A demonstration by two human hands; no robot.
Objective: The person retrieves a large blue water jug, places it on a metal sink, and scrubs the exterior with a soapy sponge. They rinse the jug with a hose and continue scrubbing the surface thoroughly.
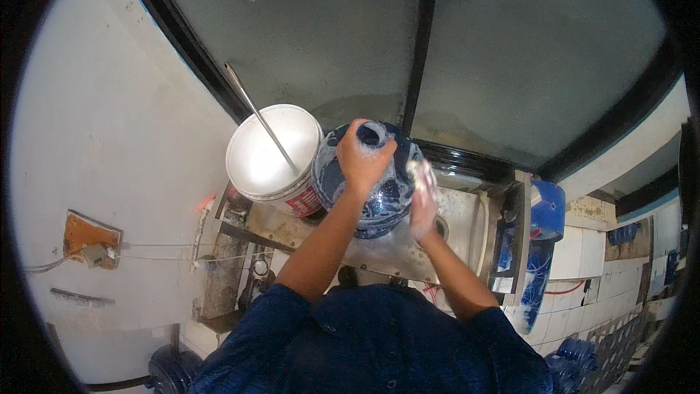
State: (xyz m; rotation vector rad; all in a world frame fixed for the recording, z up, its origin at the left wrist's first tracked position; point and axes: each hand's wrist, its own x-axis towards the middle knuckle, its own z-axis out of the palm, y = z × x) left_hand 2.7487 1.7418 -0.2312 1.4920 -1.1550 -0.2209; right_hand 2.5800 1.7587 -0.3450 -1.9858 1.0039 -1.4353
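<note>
A large blue water jug [375,208], streaked with white suds, stands upright in the metal sink. My left hand [361,164] is closed round its neck, fingers and thumb on either side of the dark mouth [371,133]. At the jug's right side is my right hand [423,211], wet with foam. Its fingers, somewhat blurred, are on a pale foamy sponge [418,174], whose exact shape the suds hide. The right forearm reaches over the sink.
Left of the jug stands a white bucket [251,160] with a long metal handle [259,113] leaning in it. The steel sink [456,248] has a drain at right and a pale hose [483,230]. Dark-framed glass [350,29] rises behind. Blue containers [547,210] stand to the right.
</note>
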